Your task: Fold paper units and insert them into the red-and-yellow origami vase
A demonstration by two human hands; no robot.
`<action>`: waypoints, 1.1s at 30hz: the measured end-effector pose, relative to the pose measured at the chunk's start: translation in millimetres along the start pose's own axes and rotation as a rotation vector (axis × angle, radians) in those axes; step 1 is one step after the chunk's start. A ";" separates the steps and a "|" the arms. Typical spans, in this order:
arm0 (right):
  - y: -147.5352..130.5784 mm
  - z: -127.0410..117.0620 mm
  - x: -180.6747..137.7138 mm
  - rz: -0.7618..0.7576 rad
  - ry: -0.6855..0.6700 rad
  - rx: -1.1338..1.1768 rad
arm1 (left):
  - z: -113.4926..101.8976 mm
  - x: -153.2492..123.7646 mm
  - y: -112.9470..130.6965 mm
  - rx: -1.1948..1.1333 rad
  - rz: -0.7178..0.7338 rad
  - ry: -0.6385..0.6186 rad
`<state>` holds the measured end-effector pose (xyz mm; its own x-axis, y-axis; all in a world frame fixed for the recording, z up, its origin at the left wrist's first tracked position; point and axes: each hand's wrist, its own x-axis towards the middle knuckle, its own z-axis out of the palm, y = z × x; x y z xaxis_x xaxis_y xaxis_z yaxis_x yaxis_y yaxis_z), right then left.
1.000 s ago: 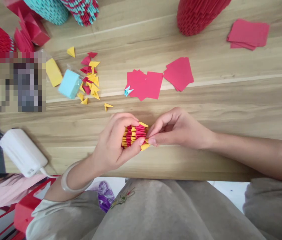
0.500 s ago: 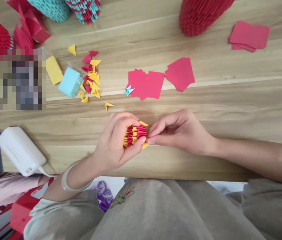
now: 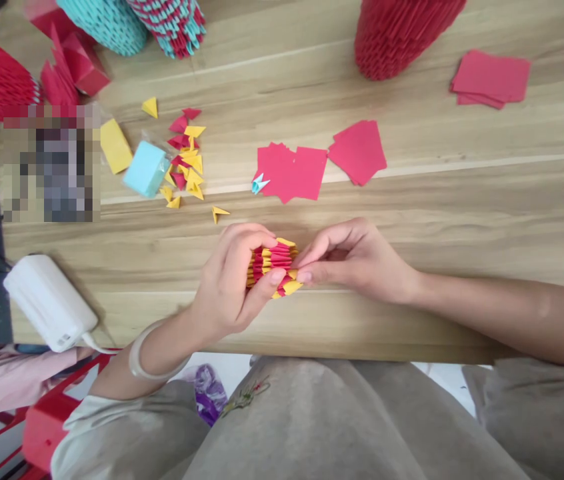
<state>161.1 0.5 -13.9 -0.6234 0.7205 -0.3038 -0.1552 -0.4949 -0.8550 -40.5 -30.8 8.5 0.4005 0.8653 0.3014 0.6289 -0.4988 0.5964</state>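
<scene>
My left hand (image 3: 235,277) curls around a small red-and-yellow origami model (image 3: 277,257) built from interlocked folded paper pieces, its thumb lying along the near side. The model lies on its side above the wooden table, with yellow points facing right. At that right end, my right hand (image 3: 357,260) pinches a folded paper piece on the rim between thumb and index finger; the fingertips mostly hide it. A single yellow folded piece (image 3: 219,214) lies just beyond my left hand. Farther off is a loose pile of red and yellow folded pieces (image 3: 192,160).
Red paper sheets (image 3: 307,173) with a small light-blue folded piece (image 3: 259,184) lie ahead, beside more red sheets (image 3: 359,153). Wrapped blue paper (image 3: 145,170) and a yellow pack (image 3: 116,147) sit left. A white power adapter (image 3: 52,303) rests near the left edge; a red origami vase (image 3: 402,33) stands behind.
My left thumb has shifted back, and the model has turned slightly, showing more yellow points on its near side. My right fingertips stay at its right end. The view has moved slightly.
</scene>
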 end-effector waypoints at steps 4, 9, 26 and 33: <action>-3.9 -0.8 0.6 -0.014 -0.013 -0.009 | 0.4 0.2 -0.5 0.028 -0.019 0.028; -8.1 5.4 -1.0 -0.003 0.035 -0.007 | 2.3 1.7 1.6 0.018 -0.012 0.035; -7.5 15.7 -1.6 0.078 0.102 0.069 | 7.0 0.8 4.3 0.069 -0.007 0.058; -4.5 20.8 -3.4 0.052 0.143 0.092 | 9.2 -1.2 4.8 0.096 -0.005 0.098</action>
<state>148.0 -9.8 -0.3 -0.5182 0.7514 -0.4085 -0.1994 -0.5707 -0.7966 -31.7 -34.7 4.1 0.3334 0.8660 0.3727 0.6935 -0.4931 0.5253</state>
